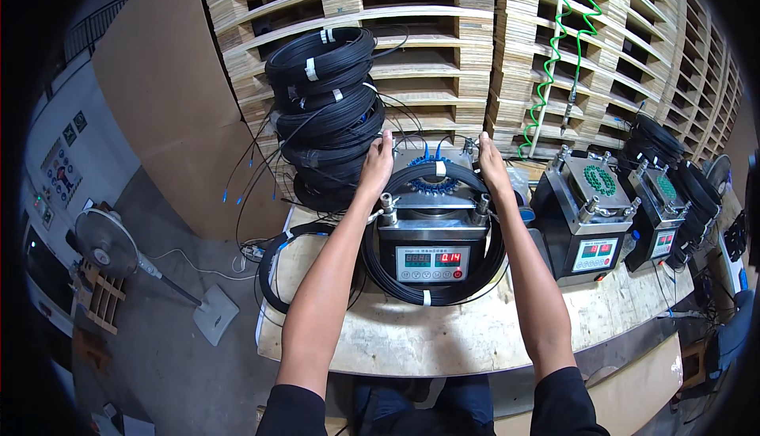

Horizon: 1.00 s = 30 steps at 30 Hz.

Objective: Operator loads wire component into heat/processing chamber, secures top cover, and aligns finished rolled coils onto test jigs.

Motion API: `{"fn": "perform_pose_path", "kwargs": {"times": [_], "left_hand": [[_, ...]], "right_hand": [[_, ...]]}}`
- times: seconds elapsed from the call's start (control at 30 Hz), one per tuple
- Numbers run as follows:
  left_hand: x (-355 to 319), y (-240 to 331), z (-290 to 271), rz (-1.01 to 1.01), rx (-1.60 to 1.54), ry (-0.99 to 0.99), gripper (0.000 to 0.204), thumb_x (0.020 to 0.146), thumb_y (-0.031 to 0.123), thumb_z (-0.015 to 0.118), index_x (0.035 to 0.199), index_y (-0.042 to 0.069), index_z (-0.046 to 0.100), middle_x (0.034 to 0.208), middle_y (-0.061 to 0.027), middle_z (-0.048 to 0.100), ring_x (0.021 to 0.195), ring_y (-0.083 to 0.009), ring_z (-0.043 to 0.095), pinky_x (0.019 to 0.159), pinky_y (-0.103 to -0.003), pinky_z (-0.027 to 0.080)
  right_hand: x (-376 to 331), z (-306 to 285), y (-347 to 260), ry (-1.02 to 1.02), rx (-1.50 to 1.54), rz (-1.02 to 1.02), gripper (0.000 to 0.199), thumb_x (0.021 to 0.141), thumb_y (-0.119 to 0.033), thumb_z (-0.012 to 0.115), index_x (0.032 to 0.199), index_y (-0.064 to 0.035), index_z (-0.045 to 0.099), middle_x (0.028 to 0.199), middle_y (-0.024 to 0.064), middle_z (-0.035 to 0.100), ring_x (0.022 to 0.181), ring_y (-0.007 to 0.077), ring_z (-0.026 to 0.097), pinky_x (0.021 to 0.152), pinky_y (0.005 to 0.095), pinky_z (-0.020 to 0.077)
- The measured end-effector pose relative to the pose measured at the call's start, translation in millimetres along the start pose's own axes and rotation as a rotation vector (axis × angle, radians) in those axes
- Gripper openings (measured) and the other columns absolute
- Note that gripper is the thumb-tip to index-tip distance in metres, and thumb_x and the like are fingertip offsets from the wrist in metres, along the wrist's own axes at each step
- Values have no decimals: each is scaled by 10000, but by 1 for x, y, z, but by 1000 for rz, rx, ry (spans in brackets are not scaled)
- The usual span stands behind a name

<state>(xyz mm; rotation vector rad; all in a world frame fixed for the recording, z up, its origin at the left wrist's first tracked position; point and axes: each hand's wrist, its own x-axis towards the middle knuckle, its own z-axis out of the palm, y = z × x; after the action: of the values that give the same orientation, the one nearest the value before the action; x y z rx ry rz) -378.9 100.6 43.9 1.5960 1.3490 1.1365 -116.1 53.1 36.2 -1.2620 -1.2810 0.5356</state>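
Head view: fingers (386, 144) extended, hold unclear, flanking machine (431, 235); tabletop (396, 341) separates coil (467, 294) from edge.

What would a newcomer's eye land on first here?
Probably the black cable coil ringing the central machine's lit control panel, between the left hand and right hand. Next, the tall stack of cable coils behind the left hand, and green spiral hoses before wooden pallets, upper right.
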Motion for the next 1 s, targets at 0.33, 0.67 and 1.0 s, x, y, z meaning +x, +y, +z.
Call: {"fn": "perform_pose_path", "kwargs": {"times": [0.33,0.67,1.0], "left_hand": [[-4,2,-4,-64,51,-39,935,962,753,236,1399,-37,480,1409,-315,495,1379,-419,418,1139,-437,313],[3,-3,-4,-28,24,3,897,968,735,282,1404,-22,488,1404,-295,513,1358,-417,450,1127,-440,337],[-6,2,-3,8,21,-16,859,985,700,301,1379,-39,496,1383,-299,527,1337,-424,466,1116,-435,347]], "right_hand": [[-11,-1,-26,86,-379,148,676,1042,-586,267,1251,-37,602,1197,316,622,1170,527,535,990,540,424],[-2,-1,-12,-13,-67,70,706,1063,-543,316,1386,54,510,1375,267,564,1335,327,499,1126,349,334],[-13,-2,-27,41,-213,73,693,1064,-534,318,1241,86,570,1194,313,627,1182,403,584,1025,413,411]]}}
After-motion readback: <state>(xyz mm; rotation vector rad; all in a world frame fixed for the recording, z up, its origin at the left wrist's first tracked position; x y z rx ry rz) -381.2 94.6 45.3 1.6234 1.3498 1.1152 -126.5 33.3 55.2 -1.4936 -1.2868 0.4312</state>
